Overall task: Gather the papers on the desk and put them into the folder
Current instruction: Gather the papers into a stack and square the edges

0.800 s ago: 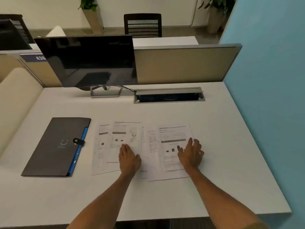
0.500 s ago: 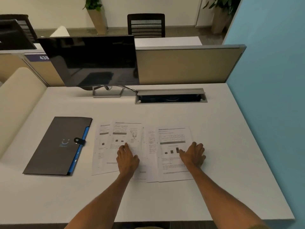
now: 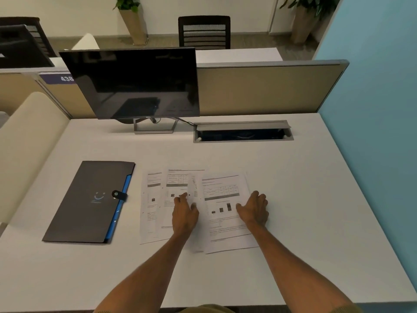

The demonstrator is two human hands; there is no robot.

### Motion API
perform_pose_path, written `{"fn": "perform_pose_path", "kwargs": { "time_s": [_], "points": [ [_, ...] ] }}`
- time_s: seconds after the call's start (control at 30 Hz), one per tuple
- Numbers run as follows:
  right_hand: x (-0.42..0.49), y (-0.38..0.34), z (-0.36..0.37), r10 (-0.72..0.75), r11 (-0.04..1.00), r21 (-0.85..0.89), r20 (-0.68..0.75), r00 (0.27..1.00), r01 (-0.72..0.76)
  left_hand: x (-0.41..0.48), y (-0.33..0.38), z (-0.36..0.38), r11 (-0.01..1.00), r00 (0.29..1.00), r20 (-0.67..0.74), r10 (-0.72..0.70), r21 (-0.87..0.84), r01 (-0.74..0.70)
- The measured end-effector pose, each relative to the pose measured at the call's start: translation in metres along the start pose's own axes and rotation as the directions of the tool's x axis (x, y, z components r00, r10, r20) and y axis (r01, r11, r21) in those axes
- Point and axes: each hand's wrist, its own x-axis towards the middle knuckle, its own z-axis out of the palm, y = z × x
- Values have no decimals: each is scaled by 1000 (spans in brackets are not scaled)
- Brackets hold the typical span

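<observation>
The white printed paper sheets (image 3: 216, 213) lie overlapping in a loose fan near the middle of the white bench (image 3: 316, 199), and the dark grey flat folder with a blue edge and a snap tab (image 3: 90, 202) lies closed at about nine o'clock from them, just beside the leftmost sheet. The main risk, I think, is that thin sheets pushed sideways under flat palms will buckle or fold at a corner, or that one sheet slides under another and stays out of the pile; too much downward pressure would cause this. The left hand (image 3: 184, 214) rests palm down on the middle sheets, fingers slightly curled and pointing to twelve o'clock. The right hand (image 3: 253, 210) lies flat on the right edge of the rightmost sheet, fingers spread. The grip of both hands is apart: they press on the paper and clamp nothing. Both forearms reach forward from six o'clock.
</observation>
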Motion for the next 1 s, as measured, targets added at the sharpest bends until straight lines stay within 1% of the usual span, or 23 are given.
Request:
{"fn": "perform_pose_path", "kwargs": {
  "time_s": [0.2,0.3,0.47,0.53,0.6,0.67,0.73,0.77,0.83,0.93,1.0],
  "points": [
    [-17,-20,17,-35,999,9,41,999,35,8,-2,1,987,997,59,-44,-154,52],
    [-21,-24,20,-54,998,23,63,997,52,9,-1,2,980,995,89,-40,-191,56],
    [-22,-19,15,-127,991,41,90,988,124,8,0,0,950,991,121,-64,-295,98],
    [-20,-15,11,-136,988,88,63,989,130,5,1,-3,931,990,129,-49,-353,92],
    [-17,-12,4,-120,977,178,6,993,117,3,4,-8,907,992,129,-18,-416,70],
    [-13,-12,-3,-81,936,344,-9,997,80,1,10,-14,877,993,118,26,-479,34],
    [-8,-13,-10,-46,833,553,35,998,19,0,16,-20,854,991,105,82,-520,-16],
    [-6,-13,-13,-47,777,629,54,997,3,0,20,-22,846,989,99,105,-532,-37],
    [-4,-15,-17,-77,712,702,44,996,24,0,29,-26,836,986,90,143,-544,-72],
    [-3,-17,-23,-102,645,757,-50,994,104,3,42,-31,842,979,50,199,-519,-145],
    [-5,-19,-27,-139,585,792,-114,984,174,7,53,-35,841,970,-3,241,-499,-211]
  ]
}}
